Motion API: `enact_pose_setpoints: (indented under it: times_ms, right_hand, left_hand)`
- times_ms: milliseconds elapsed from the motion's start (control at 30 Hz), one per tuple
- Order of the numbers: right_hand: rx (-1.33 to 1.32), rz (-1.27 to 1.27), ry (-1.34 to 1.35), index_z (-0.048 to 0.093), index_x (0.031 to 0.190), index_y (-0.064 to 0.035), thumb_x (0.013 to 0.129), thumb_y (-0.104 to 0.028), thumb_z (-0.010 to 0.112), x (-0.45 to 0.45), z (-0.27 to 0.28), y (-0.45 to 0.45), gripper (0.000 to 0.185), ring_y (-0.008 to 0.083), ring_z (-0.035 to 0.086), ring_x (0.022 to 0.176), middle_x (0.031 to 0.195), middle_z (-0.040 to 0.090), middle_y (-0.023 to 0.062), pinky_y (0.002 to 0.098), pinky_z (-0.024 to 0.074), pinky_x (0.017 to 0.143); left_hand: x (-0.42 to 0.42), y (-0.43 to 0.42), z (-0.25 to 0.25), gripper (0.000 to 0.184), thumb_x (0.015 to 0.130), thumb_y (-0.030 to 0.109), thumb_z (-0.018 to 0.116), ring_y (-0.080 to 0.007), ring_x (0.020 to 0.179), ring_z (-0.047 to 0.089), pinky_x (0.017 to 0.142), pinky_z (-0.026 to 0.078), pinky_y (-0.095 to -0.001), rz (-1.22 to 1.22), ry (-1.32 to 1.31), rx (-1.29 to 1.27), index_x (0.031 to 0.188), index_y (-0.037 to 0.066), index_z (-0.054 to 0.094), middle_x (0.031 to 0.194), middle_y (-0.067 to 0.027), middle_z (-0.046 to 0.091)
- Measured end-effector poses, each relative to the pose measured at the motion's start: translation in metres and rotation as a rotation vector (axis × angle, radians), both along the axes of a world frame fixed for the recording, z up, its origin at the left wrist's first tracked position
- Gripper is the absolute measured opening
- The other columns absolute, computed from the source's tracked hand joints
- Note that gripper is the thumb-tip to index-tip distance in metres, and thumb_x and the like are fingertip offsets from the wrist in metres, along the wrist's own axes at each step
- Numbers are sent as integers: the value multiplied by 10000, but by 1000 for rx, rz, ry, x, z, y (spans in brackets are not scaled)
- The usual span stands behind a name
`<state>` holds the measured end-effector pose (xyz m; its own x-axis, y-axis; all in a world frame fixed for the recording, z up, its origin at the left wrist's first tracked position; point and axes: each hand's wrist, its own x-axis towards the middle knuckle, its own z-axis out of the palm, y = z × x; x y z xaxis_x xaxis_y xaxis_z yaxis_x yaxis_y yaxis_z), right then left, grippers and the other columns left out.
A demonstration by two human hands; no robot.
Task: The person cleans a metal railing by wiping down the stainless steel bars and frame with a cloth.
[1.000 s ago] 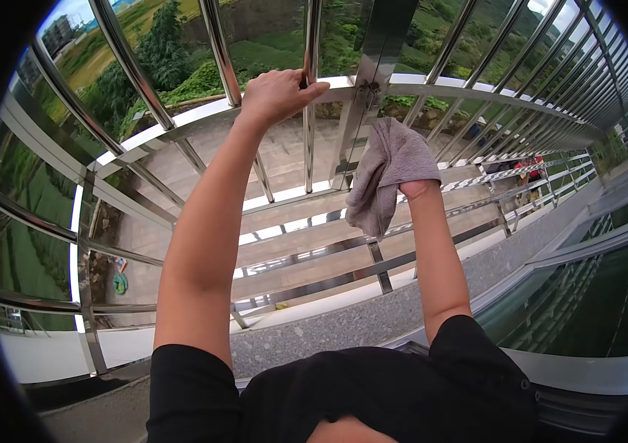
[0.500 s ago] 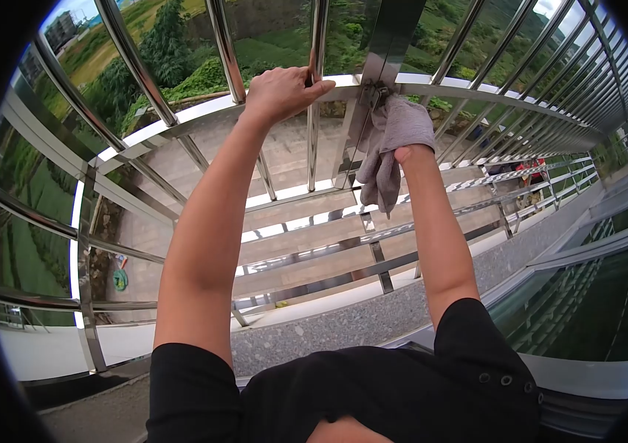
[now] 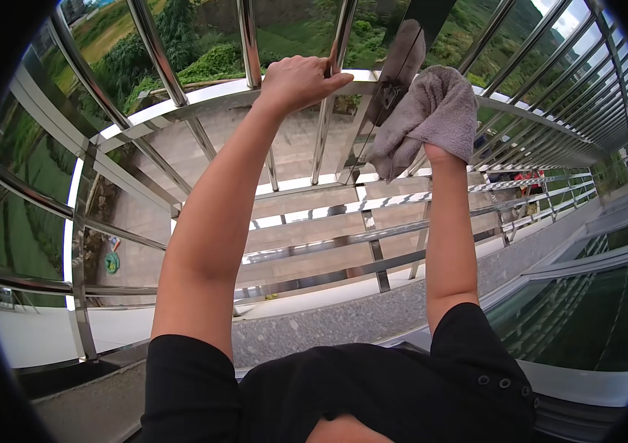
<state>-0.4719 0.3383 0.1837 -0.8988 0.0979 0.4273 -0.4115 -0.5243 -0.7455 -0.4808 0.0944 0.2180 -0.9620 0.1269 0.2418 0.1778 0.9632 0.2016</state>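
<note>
My left hand (image 3: 299, 85) is wrapped over the shiny metal top rail (image 3: 218, 93), with its thumb stretched along it beside an upright bar. A greyish-purple towel cloth (image 3: 443, 103) covers nearly all of my right hand (image 3: 441, 154); only the wrist end shows, and the fingers are hidden. Part of the cloth hangs down to the left. Just left of it is a latch (image 3: 390, 92) on a broad polished metal post (image 3: 410, 52). The cloth is reflected in that post, and I cannot tell whether it touches the metal.
Steel bars (image 3: 251, 44) enclose the space ahead and to both sides. Lower horizontal rails (image 3: 314, 255) run above a speckled stone ledge (image 3: 314, 321). At the right is a glass window (image 3: 587, 310). Far below lies a paved yard (image 3: 173, 170), with greenery beyond.
My right hand and the cloth have moved right and slightly up, away from the latch, which shows more now. The view has shifted; my left hand stays on the rail.
</note>
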Motion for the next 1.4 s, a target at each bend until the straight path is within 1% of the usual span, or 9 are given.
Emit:
enact_pose_setpoints:
  times_ms: [33, 300, 333, 467, 567, 700, 933, 1133, 1400]
  right_hand:
    - [-214, 67, -52, 513, 1259, -32, 984, -195, 471, 5, 0, 5, 322, 207, 584, 1074, 1210, 576, 97, 345, 448, 1006]
    - [-39, -22, -284, 391, 1385, -46, 980, -176, 492, 33, -66, 12, 438, 219, 476, 1228, 1351, 478, 102, 333, 381, 1067]
    - [183, -37, -191, 404, 1373, -40, 976, -163, 486, 30, -86, 13, 424, 224, 477, 1221, 1333, 486, 110, 328, 363, 1072]
    - [2041, -1071, 328, 536, 1170, -36, 850, -162, 567, -17, -128, 7, 346, 285, 530, 1096, 1204, 541, 164, 358, 404, 972]
    - [1231, -714, 269, 548, 1194, -40, 877, -212, 560, -31, -117, -22, 361, 304, 494, 1149, 1215, 536, 165, 351, 371, 1012]
    - [1344, -1084, 406, 629, 980, -42, 814, -190, 585, -2, -70, -64, 226, 365, 524, 1017, 1026, 588, 180, 432, 385, 952]
    - [1385, -1147, 323, 591, 1150, -47, 795, -206, 622, -47, -149, -72, 391, 364, 512, 1095, 1193, 561, 188, 445, 362, 1001]
    - [1040, -730, 64, 499, 1262, -19, 826, -145, 617, 15, -152, -73, 469, 341, 455, 1180, 1247, 509, 184, 397, 323, 1059]
    - [1225, -819, 314, 486, 1271, -6, 797, -192, 662, 17, -98, -107, 538, 370, 444, 1175, 1247, 497, 206, 452, 320, 1053]
  left_hand:
    - [1, 0, 2, 572, 818, 705, 445, -257, 819, 681, 702, 526, -383, -3, -7, 2, 1031, 240, 701, 800, -76, 695]
    - [1, 2, 1, 554, 833, 686, 440, -272, 891, 674, 773, 525, -399, -13, -10, -3, 1077, 253, 684, 884, -91, 702]
    - [0, 1, 2, 551, 837, 683, 438, -276, 895, 673, 781, 524, -401, -14, -28, 0, 1084, 255, 681, 889, -93, 701]
    - [1, 3, 4, 534, 852, 664, 433, -288, 904, 670, 802, 522, -406, 8, -41, -20, 1104, 261, 676, 902, -97, 701]
    - [0, 2, 1, 536, 841, 666, 444, -293, 898, 670, 795, 522, -411, 16, -3, -5, 1099, 260, 678, 893, -102, 699]
    - [-5, -2, -3, 555, 813, 678, 465, -291, 897, 671, 787, 519, -414, -13, 27, 21, 1082, 243, 680, 888, -108, 698]
    - [-1, -2, -1, 612, 756, 716, 508, -260, 826, 676, 728, 509, -382, -57, -2, 12, 1024, 199, 695, 807, -95, 688]
    - [0, -5, 0, 627, 768, 725, 503, -247, 769, 674, 652, 501, -372, -83, 39, 17, 1003, 175, 690, 726, -88, 666]
    - [-1, -2, 1, 649, 774, 734, 487, -255, 792, 673, 695, 503, -382, -60, 19, -20, 1024, 170, 688, 749, -96, 667]
